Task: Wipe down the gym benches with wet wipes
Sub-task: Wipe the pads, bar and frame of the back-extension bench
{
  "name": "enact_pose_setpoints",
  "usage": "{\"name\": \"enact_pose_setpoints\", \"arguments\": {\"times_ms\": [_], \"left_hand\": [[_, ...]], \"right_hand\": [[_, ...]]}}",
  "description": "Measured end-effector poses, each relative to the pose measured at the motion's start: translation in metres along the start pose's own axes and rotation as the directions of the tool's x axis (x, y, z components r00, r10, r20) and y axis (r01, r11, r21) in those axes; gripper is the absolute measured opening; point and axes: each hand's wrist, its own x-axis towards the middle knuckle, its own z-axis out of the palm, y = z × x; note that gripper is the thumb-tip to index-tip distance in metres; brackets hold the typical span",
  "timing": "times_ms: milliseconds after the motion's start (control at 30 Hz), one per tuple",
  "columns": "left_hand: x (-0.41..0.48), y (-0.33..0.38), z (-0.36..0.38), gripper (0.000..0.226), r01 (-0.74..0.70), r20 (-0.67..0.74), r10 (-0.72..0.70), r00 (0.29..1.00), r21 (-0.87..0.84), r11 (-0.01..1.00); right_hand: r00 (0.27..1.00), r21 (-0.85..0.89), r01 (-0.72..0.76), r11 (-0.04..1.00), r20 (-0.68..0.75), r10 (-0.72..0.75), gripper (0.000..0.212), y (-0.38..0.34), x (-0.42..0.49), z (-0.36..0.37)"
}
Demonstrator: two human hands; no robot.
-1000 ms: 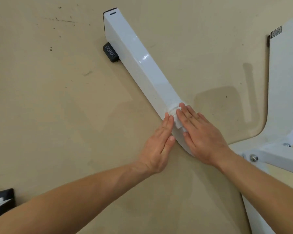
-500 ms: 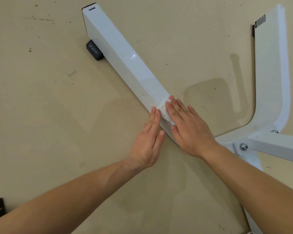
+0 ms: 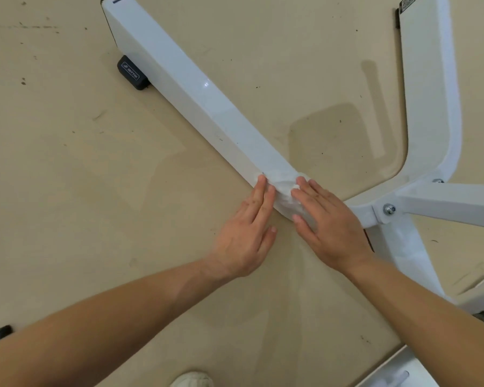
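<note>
While my left hand and right hand press the wet wipe flat-fingered onto the bench leg, little looks done. Most of its length is left to wipe, I judge.

Both my left hand and my right hand have slid back down the white bench leg, away from its capped far end and nearer the bolt at the joint. The wet wipe, earlier a small wad at my fingertips, now spreads wider between them. My shoe shows at the bottom edge.
</note>
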Motion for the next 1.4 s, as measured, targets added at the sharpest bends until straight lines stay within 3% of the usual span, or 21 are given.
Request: {"name": "enact_pose_setpoints", "arguments": {"times_ms": [100, 233, 433, 600, 733, 867, 1100, 1233, 1400], "left_hand": [[0.004, -0.020, -0.019, 0.070, -0.112, -0.005, 0.115, 0.993, 0.189, 0.975], [0.024, -0.044, -0.051, 0.058, -0.285, 0.024, 0.305, 0.952, 0.429, 0.857], [0.047, -0.050, -0.079, 0.041, -0.439, 0.083, 0.492, 0.867, 0.595, 0.674], [0.062, -0.022, -0.081, 0.029, -0.440, 0.148, 0.449, 0.881, 0.607, 0.662], [0.080, 0.004, -0.086, 0.009, -0.457, 0.219, 0.417, 0.882, 0.616, 0.642], [0.096, 0.016, -0.087, 0.017, -0.515, 0.291, 0.444, 0.848, 0.653, 0.555], [0.104, 0.037, -0.078, 0.021, -0.621, 0.486, 0.401, 0.776, 0.697, 0.358], [0.111, 0.048, -0.059, 0.022, -0.685, 0.572, 0.382, 0.726, 0.647, 0.334], [0.116, 0.062, -0.041, 0.036, -0.650, 0.561, 0.330, 0.759, 0.680, 0.339]], "right_hand": [[0.983, 0.106, -0.102, 0.989, -0.143, 0.117, 0.045, -0.015, 0.023, 0.008], [0.942, 0.113, -0.100, 0.988, -0.308, 0.131, 0.044, -0.020, 0.039, 0.022], [0.935, 0.176, -0.149, 0.973, -0.295, 0.197, 0.060, -0.022, 0.040, 0.029], [0.942, 0.232, -0.202, 0.951, -0.221, 0.254, 0.060, -0.026, 0.036, 0.028], [0.932, 0.118, -0.091, 0.989, -0.340, 0.127, 0.043, -0.017, 0.027, 0.037], [0.870, -0.012, -0.093, 0.996, -0.488, 0.075, 0.035, -0.007, 0.015, 0.043], [0.859, -0.045, -0.080, 0.996, -0.510, 0.046, 0.029, 0.005, -0.006, 0.047], [0.872, -0.017, -0.121, 0.993, -0.480, 0.098, 0.032, 0.014, -0.020, 0.048], [0.869, -0.059, -0.105, 0.993, -0.491, 0.062, 0.036, 0.033, -0.033, 0.042]]}}
